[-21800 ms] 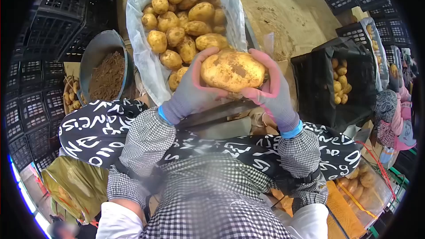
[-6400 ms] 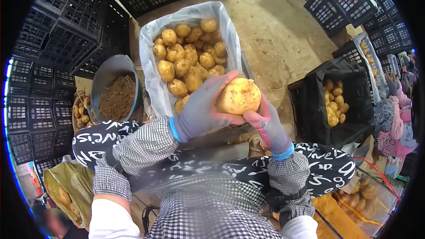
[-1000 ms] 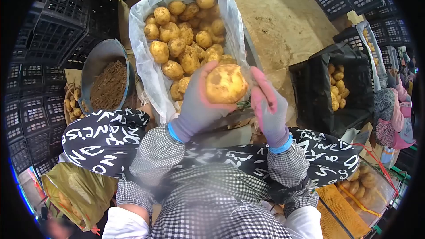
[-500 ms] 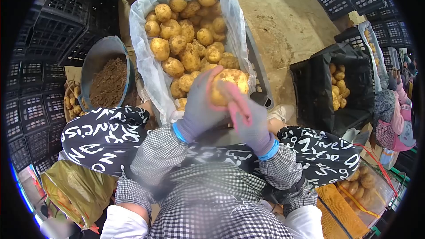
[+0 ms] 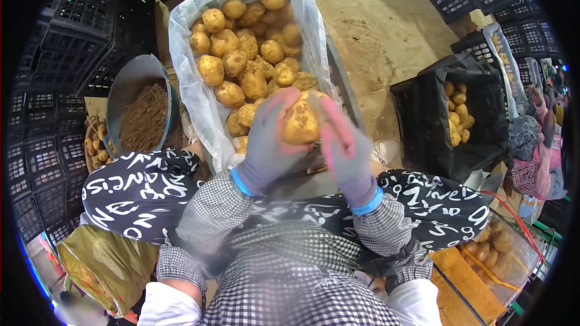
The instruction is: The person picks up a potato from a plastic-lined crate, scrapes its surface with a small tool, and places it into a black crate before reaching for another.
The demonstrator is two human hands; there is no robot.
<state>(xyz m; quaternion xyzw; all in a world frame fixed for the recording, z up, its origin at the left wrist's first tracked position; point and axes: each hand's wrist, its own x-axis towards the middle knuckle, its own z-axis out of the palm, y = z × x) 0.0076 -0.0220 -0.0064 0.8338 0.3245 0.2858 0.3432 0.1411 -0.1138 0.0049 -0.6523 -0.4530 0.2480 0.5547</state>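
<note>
A large yellow potato [image 5: 300, 122] with brown soil patches is held up over the near end of the lined crate. My left hand [image 5: 270, 136], in a grey glove with pink fingers, is closed around its left side. My right hand [image 5: 347, 151], gloved the same way, has its fingers curled against the potato's right side. Beyond them, many soil-marked potatoes [image 5: 249, 77] fill the crate, whose translucent white liner [image 5: 186, 78] folds over the rim.
To the left stands a bucket [image 5: 171, 93] of brown soil [image 5: 144, 118], with a basket of potatoes [image 5: 95, 145] beside it. A black-lined crate [image 5: 417, 127] holding potatoes is on the right. Black crates [image 5: 78, 36] are stacked at left. Another person [image 5: 541, 151] is at far right.
My right hand's fingers have shifted from across the potato's front to its right side. The potato has turned and moved slightly left, showing more soil marks.
</note>
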